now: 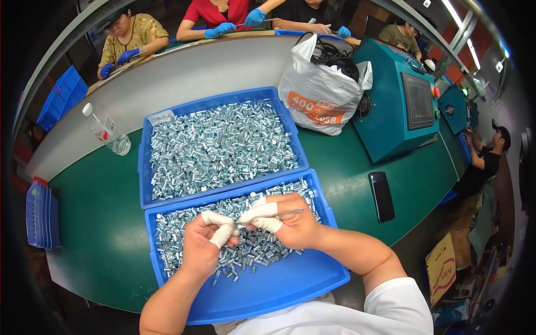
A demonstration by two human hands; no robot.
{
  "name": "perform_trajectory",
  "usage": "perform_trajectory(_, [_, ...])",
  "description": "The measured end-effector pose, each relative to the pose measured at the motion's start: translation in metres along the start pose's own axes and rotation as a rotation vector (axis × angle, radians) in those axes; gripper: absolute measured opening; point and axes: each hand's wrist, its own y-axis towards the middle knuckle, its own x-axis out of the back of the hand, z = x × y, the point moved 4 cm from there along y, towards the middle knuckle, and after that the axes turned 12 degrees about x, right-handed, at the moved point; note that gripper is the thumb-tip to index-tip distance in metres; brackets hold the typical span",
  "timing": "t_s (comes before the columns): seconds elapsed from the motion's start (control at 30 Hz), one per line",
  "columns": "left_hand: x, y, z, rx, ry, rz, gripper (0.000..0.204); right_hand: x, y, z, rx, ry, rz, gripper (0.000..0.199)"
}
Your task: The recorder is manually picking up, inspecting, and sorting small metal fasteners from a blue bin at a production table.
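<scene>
Both hands meet above the near blue tray [301,273], which holds many small silvery metal sleeves [251,254]. White coverings wrap the thumb and some fingers of each hand. My left hand [206,240] is closed in a pinch; whatever sits between its fingertips is too small and hidden to name. Close beside it, my right hand [287,226] grips a thin metal tool [290,211], whose rear end sticks out over the knuckles. The tool's working tip is hidden by fingers near the left fingertips. Behind, a second blue tray [143,173] is filled with similar sleeves.
On the green table [84,218] are a plastic bottle [109,131], a white bag with cables [318,95], a teal machine with a screen [385,106] and a black phone [382,196]. Stacked blue bins [42,218] stand left. Several people work beyond a grey partition [223,67].
</scene>
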Motion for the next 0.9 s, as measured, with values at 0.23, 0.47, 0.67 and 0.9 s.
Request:
perform_trajectory(0.23, [0.0056,0.0024,-0.0006,-0.048,-0.039,0.031,0.007,-0.0015,0.0025,0.0050,0.026,0.060,0.035,0.022])
perform_trajectory(0.47, [0.0054,0.0054,0.0048,-0.047,-0.066,-0.019,0.004,-0.0039,0.0013,0.0054,0.100,-0.185,-0.019,0.021])
perform_trajectory(0.67, [0.0032,-0.0012,0.0004,-0.062,-0.008,-0.015,0.004,-0.0016,0.0040,0.0047,-0.070,-0.022,-0.003,0.019])
perform_trajectory(0.9, [0.0049,-0.0024,-0.0013,-0.095,0.024,-0.024,0.003,0.0002,0.0016,-0.0003,-0.008,-0.007,0.023,0.018])
